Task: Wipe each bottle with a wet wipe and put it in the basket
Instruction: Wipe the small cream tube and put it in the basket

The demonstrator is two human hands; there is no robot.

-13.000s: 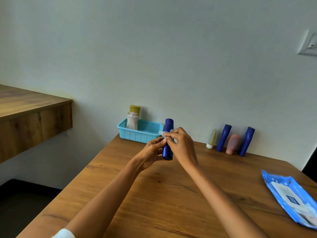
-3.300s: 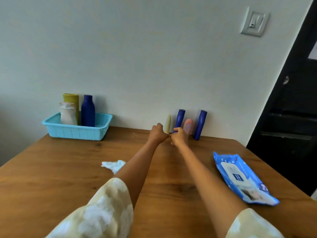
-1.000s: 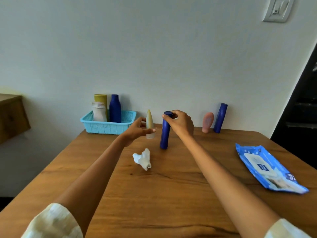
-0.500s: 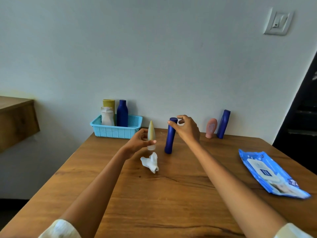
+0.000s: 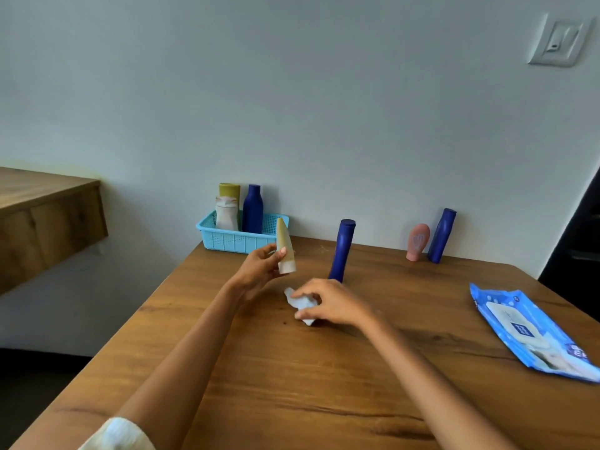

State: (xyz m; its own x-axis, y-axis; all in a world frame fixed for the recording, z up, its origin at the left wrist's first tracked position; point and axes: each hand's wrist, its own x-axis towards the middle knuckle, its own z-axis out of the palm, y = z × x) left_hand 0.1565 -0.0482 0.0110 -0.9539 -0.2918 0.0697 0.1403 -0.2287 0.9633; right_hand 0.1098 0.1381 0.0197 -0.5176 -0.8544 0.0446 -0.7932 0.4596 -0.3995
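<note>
Head view: left hand (image 5: 259,271) above the table (image 5: 292,384), fingers pinching the cream tube (image 5: 285,246), held upright. Right hand (image 5: 334,305) low on the table, fingertips closing on the crumpled wet wipe (image 5: 300,303); grip not yet clearly firm. Tall blue bottle (image 5: 341,250) standing free just behind that hand. Basket (image 5: 238,237) at the wall with three bottles inside. Risk: knocking over the slim blue bottle when lifting the wipe, because of its narrow base and closeness.
</note>
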